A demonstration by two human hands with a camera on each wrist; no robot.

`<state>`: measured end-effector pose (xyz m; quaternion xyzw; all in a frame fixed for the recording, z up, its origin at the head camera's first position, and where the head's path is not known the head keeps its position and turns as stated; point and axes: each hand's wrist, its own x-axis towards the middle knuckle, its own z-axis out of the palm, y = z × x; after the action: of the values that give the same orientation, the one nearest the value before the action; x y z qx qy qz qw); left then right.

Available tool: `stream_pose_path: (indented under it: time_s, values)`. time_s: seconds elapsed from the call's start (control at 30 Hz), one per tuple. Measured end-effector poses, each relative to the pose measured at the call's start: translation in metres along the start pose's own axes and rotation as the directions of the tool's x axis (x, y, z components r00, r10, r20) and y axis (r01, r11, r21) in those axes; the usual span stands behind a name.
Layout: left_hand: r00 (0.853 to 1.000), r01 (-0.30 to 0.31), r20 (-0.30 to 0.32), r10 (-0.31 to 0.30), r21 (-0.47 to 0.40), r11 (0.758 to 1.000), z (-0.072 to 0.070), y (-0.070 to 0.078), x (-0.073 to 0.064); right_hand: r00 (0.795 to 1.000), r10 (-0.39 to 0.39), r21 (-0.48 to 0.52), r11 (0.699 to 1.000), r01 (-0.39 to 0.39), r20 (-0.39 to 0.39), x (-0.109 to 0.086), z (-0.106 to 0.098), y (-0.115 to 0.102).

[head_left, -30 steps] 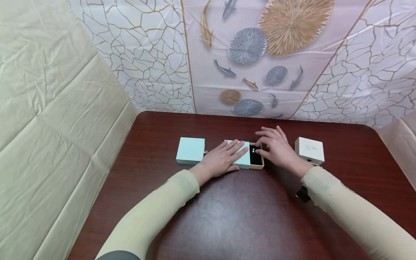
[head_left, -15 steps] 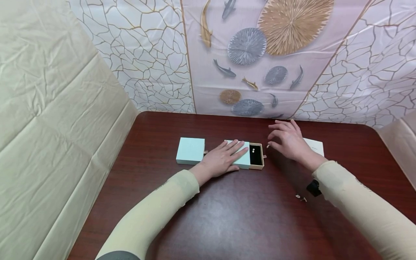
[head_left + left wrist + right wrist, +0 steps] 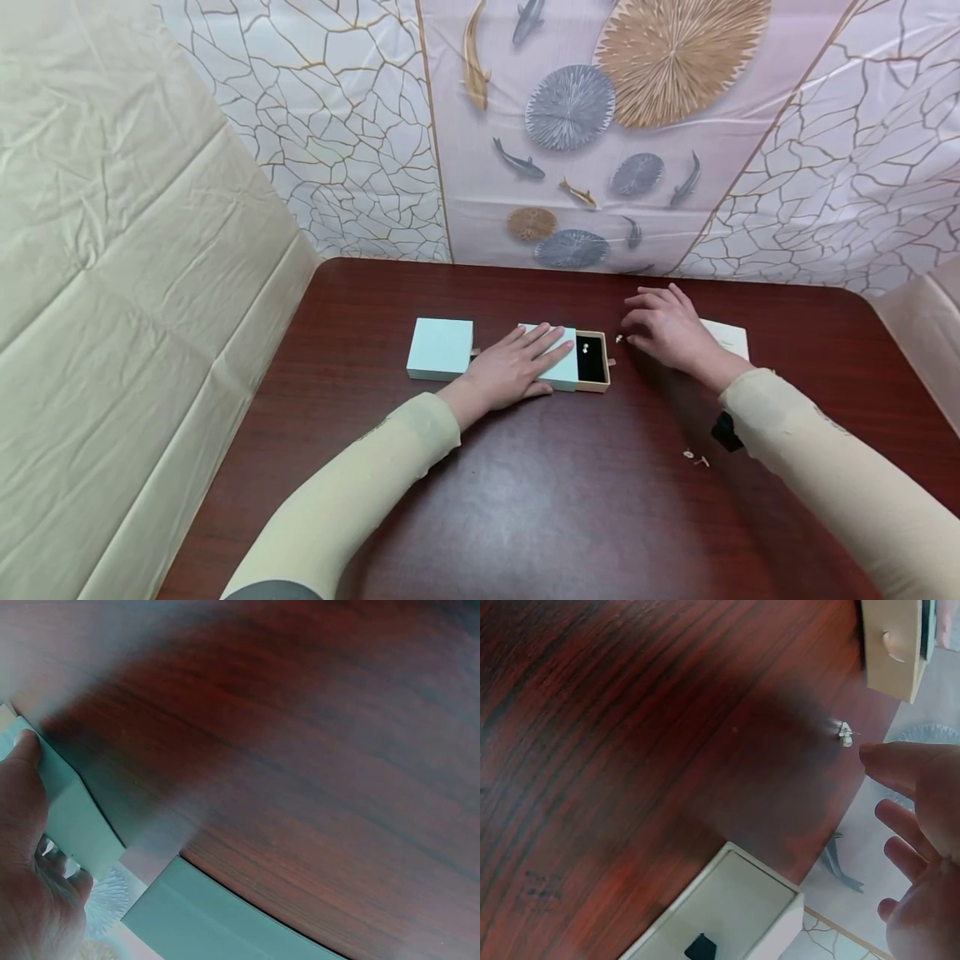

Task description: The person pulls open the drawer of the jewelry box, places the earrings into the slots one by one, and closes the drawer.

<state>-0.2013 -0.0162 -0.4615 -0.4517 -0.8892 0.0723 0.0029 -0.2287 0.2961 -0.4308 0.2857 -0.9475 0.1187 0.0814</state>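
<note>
Left hand (image 3: pixel 506 367) spread on the part-open box (image 3: pixel 564 373); right of it, the right hand (image 3: pixel 666 329) — loosely bent, pinching nothing — could, brushing carelessly, flick the earring (image 3: pixel 845 735) away.

Head view: from above my eyes, facing forward and steeply down, farthest back; takes in most of the table (image 3: pixel 480 517), the wall cloth (image 3: pixel 517 117) at 12 o'clock, my left hand (image 3: pixel 510 367) just off center toward 5, my right hand (image 3: pixel 663 332) toward 3. Left-wrist view: close, turned over, so cloth sits at 7 o'clock, my hand at 8, left box (image 3: pixel 440 343) at 6. Right-wrist view: close, tilted, cloth at 4-5 o'clock, my hand at 3-4, earring (image 3: pixel 845 735) at 2, white box (image 3: pixel 731 907) at 6. Head and left wrist share left box; head and right wrist share earring, white box. All three catch the middle box (image 3: pixel 567 367).
</note>
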Motion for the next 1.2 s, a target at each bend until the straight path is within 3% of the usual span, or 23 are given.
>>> stream_pose_path:
  time_s: [0.23,0.53,1.2]
  values:
    - [1.0,0.0,0.01,0.0,0.004,1.0,-0.001,0.001,0.0,1.0,-0.024,0.008,1.0,0.024,0.02,0.0,0.011,0.007]
    - [1.0,-0.001,0.002,0.001,0.009,1.0,-0.001,0.001,0.0,0.998,-0.065,0.025,0.998,0.065,-0.027,0.0,0.018,0.005]
    - [1.0,-0.001,0.005,0.001,0.005,1.0,-0.002,0.0,-0.001,0.997,-0.043,-0.004,0.999,0.043,-0.058,0.002,0.027,0.006]
